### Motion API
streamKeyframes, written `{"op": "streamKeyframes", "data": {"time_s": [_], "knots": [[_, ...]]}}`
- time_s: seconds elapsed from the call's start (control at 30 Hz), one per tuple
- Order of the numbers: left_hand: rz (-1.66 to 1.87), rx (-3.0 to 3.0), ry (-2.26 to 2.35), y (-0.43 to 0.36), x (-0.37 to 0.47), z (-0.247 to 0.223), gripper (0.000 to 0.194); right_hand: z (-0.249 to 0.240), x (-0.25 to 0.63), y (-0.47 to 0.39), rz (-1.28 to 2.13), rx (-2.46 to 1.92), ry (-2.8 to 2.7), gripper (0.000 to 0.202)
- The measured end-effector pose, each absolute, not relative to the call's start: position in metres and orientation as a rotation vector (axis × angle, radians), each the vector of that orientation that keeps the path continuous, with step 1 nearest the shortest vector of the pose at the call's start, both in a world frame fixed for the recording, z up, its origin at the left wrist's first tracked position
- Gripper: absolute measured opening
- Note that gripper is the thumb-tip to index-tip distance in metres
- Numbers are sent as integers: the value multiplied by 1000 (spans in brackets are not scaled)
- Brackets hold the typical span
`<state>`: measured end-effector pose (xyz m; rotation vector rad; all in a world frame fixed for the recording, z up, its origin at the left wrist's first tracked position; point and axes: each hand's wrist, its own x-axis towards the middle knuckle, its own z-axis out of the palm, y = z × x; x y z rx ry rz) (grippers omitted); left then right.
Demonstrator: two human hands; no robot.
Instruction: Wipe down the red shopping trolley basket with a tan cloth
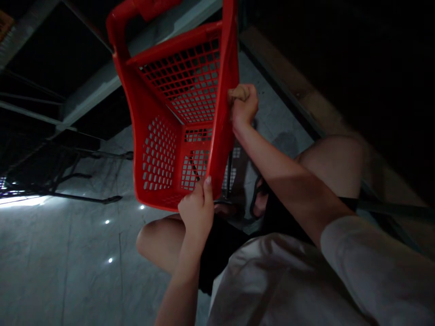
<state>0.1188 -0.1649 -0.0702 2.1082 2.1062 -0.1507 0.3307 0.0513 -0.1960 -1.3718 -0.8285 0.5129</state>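
Observation:
A red plastic shopping basket cart (224, 113) with lattice walls stands tilted before me, its inside facing up and holding nothing I can see. Closed round its near rim, my left hand (197, 206) has the thumb laid along the top edge. On the outer right side of the cart, my right hand (247, 106) is closed on a small tan wad (239, 93), which touches the red wall. Whether the wad is cloth or sponge I cannot tell. The cart's red handle (118, 22) rises at the upper left.
Dark metal frames with legs (98, 199) stand on the grey floor (84, 253) at the left. A pale beam (91, 97) runs behind the cart. A ledge (288, 77) borders a very dark area at the right. My bent knees flank the cart's near end.

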Motion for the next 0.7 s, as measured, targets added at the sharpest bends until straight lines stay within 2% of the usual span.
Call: {"op": "streamKeyframes", "data": {"time_s": [0.1, 0.23, 0.3, 0.4, 0.53, 0.7], "knots": [[-129, 2076, 2135, -164, 128, -70, 51, -185, 310, 30, 529, -1382, -624, 15], [-63, 2004, 2192, -145, 135, -71, 57, -177, 235, -76, 756, -1288, -601, 22], [17, 1973, 2197, -133, 133, -72, 57, -177, 201, -130, 900, -1312, -622, 19], [109, 1928, 2190, -121, 123, -73, 57, -175, 175, -172, 978, -1299, -717, 23], [114, 1910, 2186, -117, 106, -73, 57, -165, 187, -138, 972, -1245, -824, 29], [10, 1924, 2201, -122, 97, -71, 54, -171, 243, -22, 764, -1319, -847, 31]]}}
